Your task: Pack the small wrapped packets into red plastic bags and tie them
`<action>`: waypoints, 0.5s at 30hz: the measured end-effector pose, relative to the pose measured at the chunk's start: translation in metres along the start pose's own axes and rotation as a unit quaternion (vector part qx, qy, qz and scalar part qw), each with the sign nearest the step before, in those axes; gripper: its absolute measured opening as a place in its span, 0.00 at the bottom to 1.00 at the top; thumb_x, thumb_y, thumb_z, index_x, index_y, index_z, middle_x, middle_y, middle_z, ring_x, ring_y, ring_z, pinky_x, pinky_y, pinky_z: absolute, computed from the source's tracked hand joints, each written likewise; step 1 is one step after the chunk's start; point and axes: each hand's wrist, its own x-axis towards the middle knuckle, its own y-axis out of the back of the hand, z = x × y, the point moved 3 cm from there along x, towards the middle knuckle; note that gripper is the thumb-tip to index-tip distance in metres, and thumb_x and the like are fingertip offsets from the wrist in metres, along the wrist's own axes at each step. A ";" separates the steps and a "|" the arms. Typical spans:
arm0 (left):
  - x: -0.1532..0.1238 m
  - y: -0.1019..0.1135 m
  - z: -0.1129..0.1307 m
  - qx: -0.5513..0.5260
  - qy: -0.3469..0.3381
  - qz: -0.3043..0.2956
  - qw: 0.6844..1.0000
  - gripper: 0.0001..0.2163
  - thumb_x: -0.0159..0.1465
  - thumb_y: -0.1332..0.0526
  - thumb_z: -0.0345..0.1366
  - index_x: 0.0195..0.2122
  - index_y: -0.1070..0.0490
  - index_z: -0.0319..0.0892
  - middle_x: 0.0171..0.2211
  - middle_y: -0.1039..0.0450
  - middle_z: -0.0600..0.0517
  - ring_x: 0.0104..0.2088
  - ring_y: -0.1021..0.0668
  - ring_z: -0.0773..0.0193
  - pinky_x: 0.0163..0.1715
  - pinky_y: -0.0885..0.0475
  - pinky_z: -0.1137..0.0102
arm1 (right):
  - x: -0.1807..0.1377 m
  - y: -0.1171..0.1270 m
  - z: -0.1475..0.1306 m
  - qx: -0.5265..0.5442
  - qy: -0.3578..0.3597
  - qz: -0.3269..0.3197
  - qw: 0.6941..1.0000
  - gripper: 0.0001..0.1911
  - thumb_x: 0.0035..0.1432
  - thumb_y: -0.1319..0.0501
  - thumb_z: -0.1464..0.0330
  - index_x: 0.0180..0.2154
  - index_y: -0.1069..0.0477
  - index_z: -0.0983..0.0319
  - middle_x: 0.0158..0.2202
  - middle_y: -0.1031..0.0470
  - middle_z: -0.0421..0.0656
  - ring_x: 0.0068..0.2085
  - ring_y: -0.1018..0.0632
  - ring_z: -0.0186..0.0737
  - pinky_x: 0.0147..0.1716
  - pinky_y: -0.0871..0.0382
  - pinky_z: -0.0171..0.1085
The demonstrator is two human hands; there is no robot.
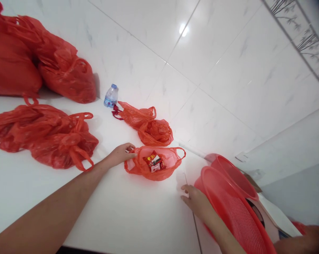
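An open red plastic bag [159,175] sits on the white tabletop, its mouth facing up. Inside it lie small red packets [152,159] with yellow and white print. At the bag's left rim is my left hand [121,154], thumb and fingers apart and the thumb touching the plastic. My right hand [192,197] hovers to the right of the bag, fingers slightly curled and apart, holding nothing. Just behind the open bag lies another red plastic bag [156,132], crumpled.
Large filled red bags [66,76] stand at the back left, with crumpled red bags [48,134] in front. A small water bottle [111,96] stands by the tiled wall [148,42]. Red plastic baskets [235,208] are at right. Part of a person's bare limb [304,241] shows lower right.
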 end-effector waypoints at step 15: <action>-0.045 0.006 0.010 -0.018 0.098 -0.038 0.994 0.39 0.51 0.36 0.46 0.60 0.53 0.42 0.30 0.32 0.54 0.24 0.28 0.66 0.22 0.32 0.71 | 0.116 0.040 -0.018 0.242 -0.131 0.240 0.931 0.22 0.48 0.38 0.60 0.44 0.31 0.64 0.47 0.32 0.53 0.40 0.25 0.47 0.34 0.35 0.39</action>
